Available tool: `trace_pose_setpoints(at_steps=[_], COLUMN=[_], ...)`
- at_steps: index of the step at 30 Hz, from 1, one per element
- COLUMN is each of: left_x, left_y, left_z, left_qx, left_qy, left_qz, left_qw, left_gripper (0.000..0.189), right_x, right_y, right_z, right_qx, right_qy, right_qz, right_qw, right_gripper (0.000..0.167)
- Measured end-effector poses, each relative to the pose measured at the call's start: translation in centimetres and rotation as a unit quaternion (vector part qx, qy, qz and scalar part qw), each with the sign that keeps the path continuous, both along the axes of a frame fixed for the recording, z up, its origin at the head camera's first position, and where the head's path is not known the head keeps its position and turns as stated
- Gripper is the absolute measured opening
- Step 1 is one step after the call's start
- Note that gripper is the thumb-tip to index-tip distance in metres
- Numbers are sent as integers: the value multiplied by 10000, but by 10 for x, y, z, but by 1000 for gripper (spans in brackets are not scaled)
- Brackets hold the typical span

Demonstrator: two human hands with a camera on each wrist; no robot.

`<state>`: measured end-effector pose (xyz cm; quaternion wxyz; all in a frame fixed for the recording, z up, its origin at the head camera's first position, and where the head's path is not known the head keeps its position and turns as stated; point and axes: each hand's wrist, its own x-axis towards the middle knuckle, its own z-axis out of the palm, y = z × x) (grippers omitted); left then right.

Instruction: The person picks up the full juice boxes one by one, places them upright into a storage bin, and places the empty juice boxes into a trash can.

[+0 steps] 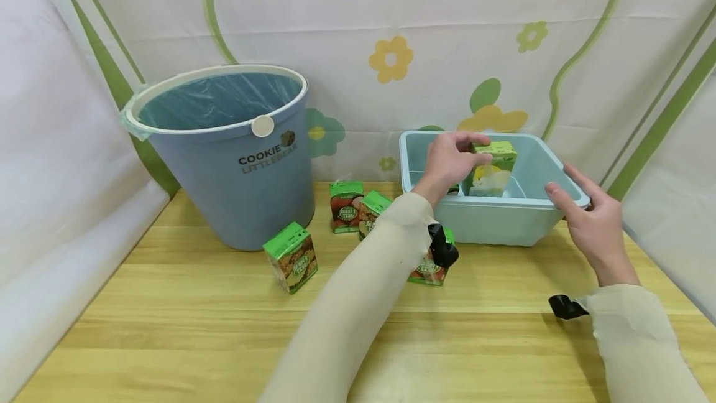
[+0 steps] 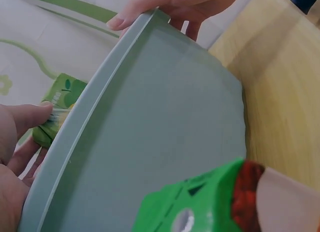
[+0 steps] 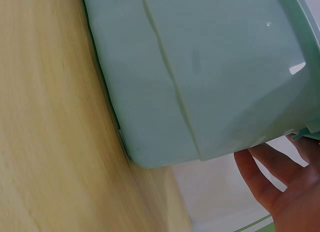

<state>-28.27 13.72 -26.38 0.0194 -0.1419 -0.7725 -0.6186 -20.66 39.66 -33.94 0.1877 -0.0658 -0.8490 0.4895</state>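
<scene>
My left hand [image 1: 450, 160] reaches over the front rim of a pale blue plastic bin [image 1: 486, 219] and pinches a small green-and-yellow carton [image 1: 492, 173] between thumb and fingers. The carton stands upright inside the bin, its top above the front rim. In the left wrist view, the thumb lies along the near side of the carton [image 2: 62, 94]. My right hand [image 1: 598, 222] grips the bin's right rim, thumb over the edge and fingers along the outside. The right wrist view has these fingers [image 3: 267, 179] against the bin's wall. Part of another item inside the bin shows beside my left wrist.
A blue bucket [image 1: 263, 185] lined with a clear bag stands at the left. Green-topped boxes stand between bucket and bin: one in front [image 1: 292, 259], one at the back [image 1: 345, 207], one [image 1: 371, 209] partly behind my left sleeve, and another [image 1: 429, 271] before the bin.
</scene>
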Motion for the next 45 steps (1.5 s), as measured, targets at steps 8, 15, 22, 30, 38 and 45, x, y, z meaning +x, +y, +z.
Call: trace_pose_setpoints(at_steps=[8,15,22,30,38,45], left_x=[-2,-2,-2,-7,-14,-13], left_y=[-1,-3,-3,-3,6,8], left_z=[-2,-3,-2,-3,-5,-6], left_qx=[-366,-361,-671,-1215,-2383,-1988], left_qy=[-219,-640,-936,-885,-505,-605], left_qz=[200,282,332,267,195,360], left_qw=[9989,9969,9928,9883,9697,9775], left_gripper=[19,20,19,25,28,26], right_x=[0,-2,-2,-2,0,0], right_y=[1,0,-2,-4,-6,-2], right_z=[-1,-1,0,2,4,1], right_qx=[34,53,85,-20,-27,-15], right_qy=[52,56,76,138,154,185], right_qz=[-74,-29,-31,29,11,-3], right_qw=[10000,10000,9999,9999,9999,9998], right_gripper=[65,65,65,65,65,64])
